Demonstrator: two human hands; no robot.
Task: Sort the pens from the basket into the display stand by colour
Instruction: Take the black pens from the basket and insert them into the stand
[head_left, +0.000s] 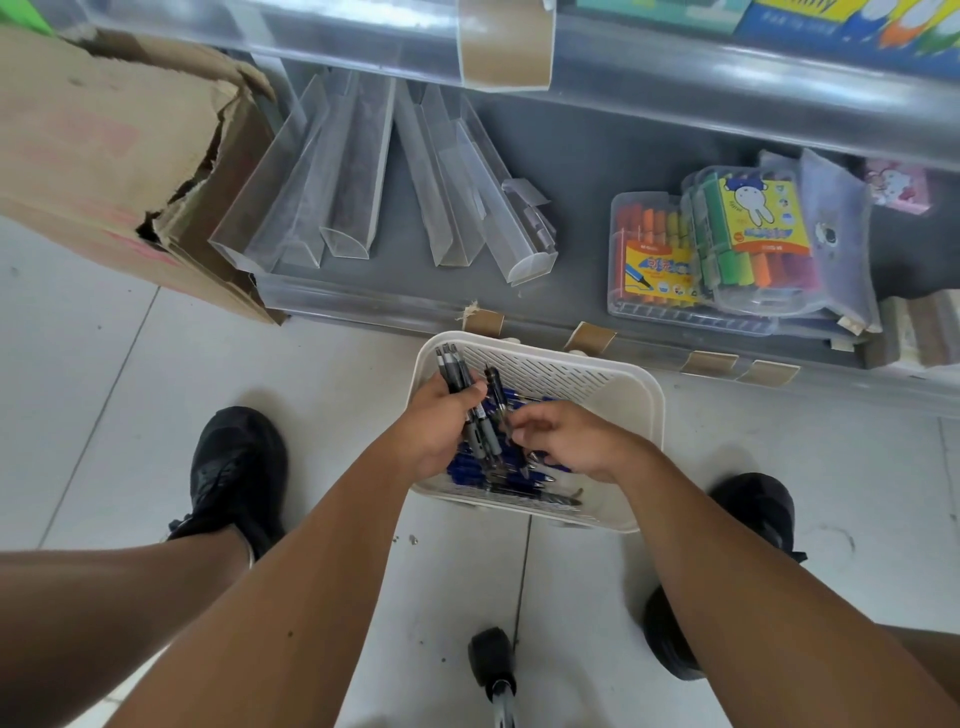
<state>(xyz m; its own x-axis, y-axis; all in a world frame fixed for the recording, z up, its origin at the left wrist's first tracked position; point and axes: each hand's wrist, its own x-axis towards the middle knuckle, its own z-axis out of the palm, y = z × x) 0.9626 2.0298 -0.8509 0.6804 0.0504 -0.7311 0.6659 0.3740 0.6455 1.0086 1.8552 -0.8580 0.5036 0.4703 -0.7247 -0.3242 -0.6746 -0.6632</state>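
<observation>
Head view:
Basket: a white slotted basket (631, 387) is set on the tiled floor (322, 374), at 12 o'clock from the feet, touching the shelf edge.
Pens: blue pens (470, 470) are heaped inside the basket.
Left hand: the left hand (439, 431) is wrapped around a bundle of black pens (457, 371).
Right hand: the right hand (566, 441) has its fingers curled at one pen tip; a firm grasp cannot be told.
Display stand: clear plastic troughs (358, 171) are seen at 11 o'clock from the basket.
Marker packs: marker packs (727, 244) are stacked at 2 o'clock.

Right hand (563, 441) fingertips blurred, grip unclear; blue pens (498, 470) partly hidden under both hands; cardboard box (104, 156) cut off (left edge)
</observation>
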